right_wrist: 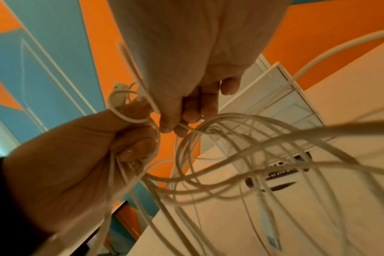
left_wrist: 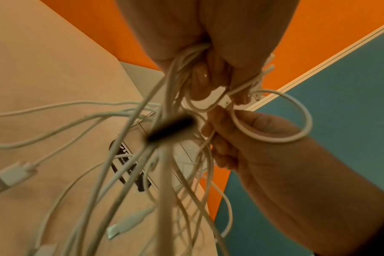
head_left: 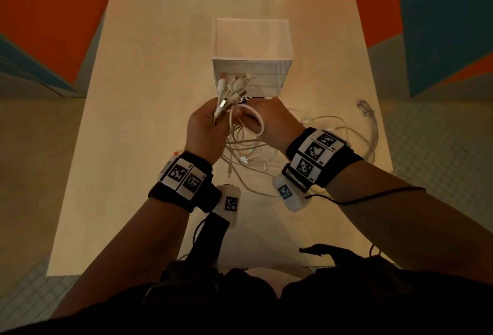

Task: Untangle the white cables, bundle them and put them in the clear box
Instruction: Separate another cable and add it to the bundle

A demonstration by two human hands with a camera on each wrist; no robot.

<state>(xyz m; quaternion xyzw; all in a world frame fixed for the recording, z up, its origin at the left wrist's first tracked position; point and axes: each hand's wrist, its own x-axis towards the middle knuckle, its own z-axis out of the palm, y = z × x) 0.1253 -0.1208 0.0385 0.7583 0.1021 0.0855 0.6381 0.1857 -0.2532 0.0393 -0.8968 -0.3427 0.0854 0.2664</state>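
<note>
My left hand (head_left: pixel 205 126) grips a bunch of white cables (head_left: pixel 240 145) just below their plugs (head_left: pixel 234 86), which stick up toward the clear box (head_left: pixel 252 41). My right hand (head_left: pixel 269 118) is close beside it and pinches one white cable (right_wrist: pixel 186 128) that loops (head_left: pixel 257 121) between the two hands. From the left fist (left_wrist: pixel 200 57) the remaining cables hang down in a tangle (left_wrist: pixel 143 155) and spread over the table to the right. The clear box stands just beyond the hands and holds nothing that I can see.
The pale table (head_left: pixel 149 94) carries loose cable loops (head_left: pixel 354 137) at its right side and one separate plug end (head_left: pixel 365 109) near the right edge. A dark printed label (left_wrist: pixel 125 166) lies under the cables by the box. Orange and blue panels surround the table.
</note>
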